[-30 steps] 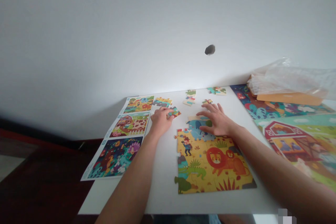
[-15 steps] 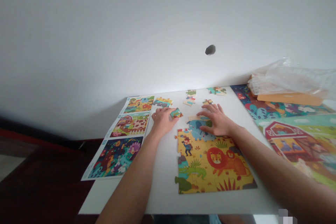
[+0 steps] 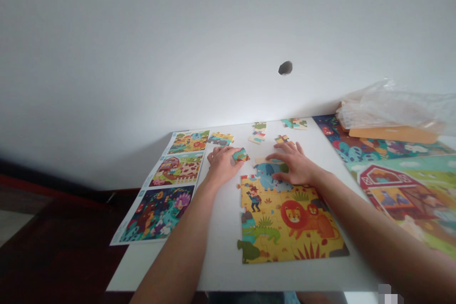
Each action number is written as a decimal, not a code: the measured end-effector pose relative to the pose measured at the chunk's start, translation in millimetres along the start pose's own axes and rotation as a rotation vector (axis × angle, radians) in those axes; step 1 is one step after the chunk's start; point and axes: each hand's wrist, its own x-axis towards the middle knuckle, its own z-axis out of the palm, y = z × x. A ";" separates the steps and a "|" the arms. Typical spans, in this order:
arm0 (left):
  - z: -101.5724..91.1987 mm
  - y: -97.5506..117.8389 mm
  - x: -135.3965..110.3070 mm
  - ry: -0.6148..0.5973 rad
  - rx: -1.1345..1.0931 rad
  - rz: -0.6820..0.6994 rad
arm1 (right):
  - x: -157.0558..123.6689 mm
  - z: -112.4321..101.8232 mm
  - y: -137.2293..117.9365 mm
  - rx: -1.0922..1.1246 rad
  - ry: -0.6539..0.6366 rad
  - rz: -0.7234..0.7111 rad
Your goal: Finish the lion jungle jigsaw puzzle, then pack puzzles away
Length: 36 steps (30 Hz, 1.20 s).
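Between the thumb and fingers of my left hand [image 3: 224, 164] is a small teal puzzle piece [image 3: 242, 155] with a green figure on it. That hand is left of the top of a partly joined jigsaw puzzle [image 3: 285, 221] showing lions, a crocodile and a person with a hat. My right hand [image 3: 294, 164] lies over the puzzle's elephant section [image 3: 265, 175], fingers spread and apparently touching it. Its palm and fingers cover part of that upper edge. Just beyond its fingertips lies a loose puzzle piece [image 3: 282, 138].
Loose pieces [image 3: 257, 137] and a joined yellow-blue group [image 3: 221, 139] lie farther back. A picture sheet [image 3: 169, 168] is at left. On the right are a farm puzzle [image 3: 402, 175], a dark puzzle [image 3: 342, 145] and plastic wrapping [image 3: 388, 104]. A white wall [image 3: 228, 57] rises behind.
The piece in my left hand has moved slightly right and turned a little. My right hand has barely shifted over the elephant section.
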 end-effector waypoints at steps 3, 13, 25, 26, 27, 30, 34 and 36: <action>-1.0 -0.7 0.5 0.019 0.005 -0.001 | -0.4 -0.3 0.0 -0.002 0.003 -0.001; 2.4 -13.8 3.8 -0.007 0.118 -0.150 | -0.4 1.9 1.0 -0.019 0.032 0.002; 4.0 -15.3 7.0 0.078 0.057 -0.127 | 8.5 9.8 20.4 -0.097 0.297 0.446; 2.4 -13.0 6.5 0.092 0.041 -0.092 | 8.8 9.3 21.1 -0.103 0.286 0.453; 0.9 -10.1 5.7 0.102 0.019 -0.040 | 9.0 8.6 21.3 -0.107 0.273 0.454; -2.4 0.3 1.8 0.069 -0.074 0.183 | 9.4 6.5 18.4 -0.118 0.253 0.461; -0.7 12.0 -3.3 -0.107 -0.205 0.456 | 8.8 4.9 18.1 -0.172 0.259 0.521; 0.3 14.6 -4.5 -0.176 -0.244 0.508 | 7.5 3.8 23.5 -0.210 0.285 0.592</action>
